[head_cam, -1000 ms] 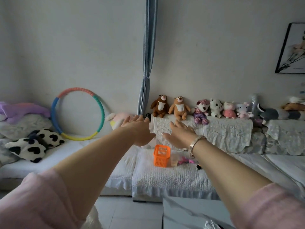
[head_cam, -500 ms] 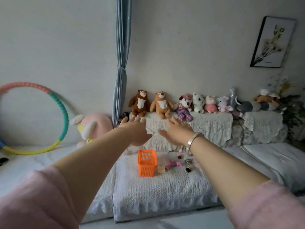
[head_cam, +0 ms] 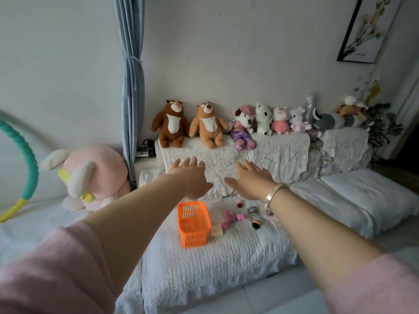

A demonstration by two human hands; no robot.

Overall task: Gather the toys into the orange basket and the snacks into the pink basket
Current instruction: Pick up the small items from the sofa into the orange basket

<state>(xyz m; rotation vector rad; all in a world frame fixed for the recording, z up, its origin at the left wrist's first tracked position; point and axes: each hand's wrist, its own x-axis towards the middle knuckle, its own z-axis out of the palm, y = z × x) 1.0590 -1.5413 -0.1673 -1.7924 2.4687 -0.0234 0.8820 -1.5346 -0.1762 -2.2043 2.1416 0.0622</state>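
On the white sofa seat [head_cam: 204,264] stands the orange basket [head_cam: 193,223], upright and with nothing visible inside. Just to its right lie several small things: a beige block [head_cam: 217,230] that touches or almost touches the basket, a pink toy [head_cam: 231,217], a small dark toy [head_cam: 255,225] and a few more pieces that are too small to tell. A pink basket I cannot find in the head view.

Both arms in pink sleeves reach forward above the seat. The left hand [head_cam: 189,177] is spread with straight fingers and holds nothing; it hangs above the far end of the basket. The right hand [head_cam: 250,180], with a silver bracelet [head_cam: 273,196] on the wrist, is spread too and carries nothing.

Along the sofa back sits a row of plush animals, with two brown bears [head_cam: 192,123] at the left end. A big pink plush [head_cam: 90,177] lies at the left, near a colored hoop [head_cam: 25,159].
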